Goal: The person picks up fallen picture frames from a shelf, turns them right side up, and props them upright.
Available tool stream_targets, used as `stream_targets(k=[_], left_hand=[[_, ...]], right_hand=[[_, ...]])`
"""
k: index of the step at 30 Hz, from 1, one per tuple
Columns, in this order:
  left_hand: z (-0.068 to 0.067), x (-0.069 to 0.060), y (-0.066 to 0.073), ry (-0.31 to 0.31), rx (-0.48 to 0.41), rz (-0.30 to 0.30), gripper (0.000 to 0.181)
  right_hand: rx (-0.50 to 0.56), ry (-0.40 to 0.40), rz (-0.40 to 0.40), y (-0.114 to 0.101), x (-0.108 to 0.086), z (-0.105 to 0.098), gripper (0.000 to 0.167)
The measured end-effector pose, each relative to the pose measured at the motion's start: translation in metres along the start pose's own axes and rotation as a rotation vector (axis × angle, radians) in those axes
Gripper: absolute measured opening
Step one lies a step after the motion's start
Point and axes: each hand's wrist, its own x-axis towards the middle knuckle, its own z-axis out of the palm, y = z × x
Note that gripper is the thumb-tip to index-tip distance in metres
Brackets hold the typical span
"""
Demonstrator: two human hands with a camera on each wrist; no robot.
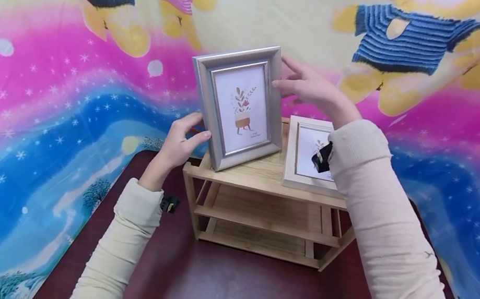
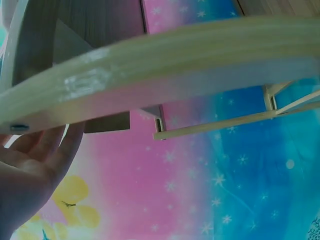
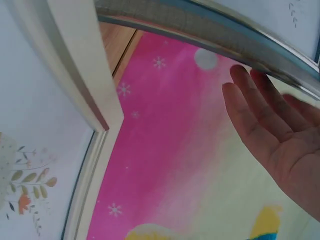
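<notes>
Our left hand (image 1: 180, 140) pinches the silver frame (image 1: 242, 110); our right hand (image 1: 312, 87), fingers nearly straight, touches its right edge. Tilted on the wooden rack (image 1: 258, 185), or perhaps just above, it could slip should that pinch loosen.

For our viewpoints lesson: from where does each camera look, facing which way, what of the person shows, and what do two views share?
Head: on the head, facing forward and down at the silver frame and shelf; left hand, right hand, sleeves show.
Left wrist: worn there, facing past shelf rails to the backdrop; left hand partly shows.
Right wrist: worn there, facing the backdrop past the white frame; right hand shows.
Head and right wrist share both frames.
</notes>
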Motion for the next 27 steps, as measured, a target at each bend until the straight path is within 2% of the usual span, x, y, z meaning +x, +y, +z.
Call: stream_targets(k=[2,7,13,17,21,27], left_hand=[[0.002,-0.001,0.0,0.001,-0.094,-0.032,0.04],[0.004,-0.001,-0.002,-0.053,-0.162,-0.109,0.04],[0.005,0.0,-0.006,-0.136,-0.218,-0.119,0.044],[0.006,0.001,-0.005,-0.162,-0.231,-0.122,0.047],[0.007,0.003,-0.003,-0.125,-0.217,-0.14,0.045],[0.006,0.003,0.0,-0.031,-0.23,-0.21,0.039]], right_hand=[[0.064,-0.023,0.064,0.005,0.0,-0.001,0.062],[0.06,-0.038,0.106,0.016,0.002,0.002,0.047],[0.01,-0.032,0.136,0.02,0.0,0.006,0.045],[-0.005,-0.04,0.154,0.02,-0.003,0.008,0.045],[0.003,-0.017,0.16,0.02,-0.004,0.008,0.044],[0.007,-0.003,0.152,0.021,-0.008,0.01,0.043]])
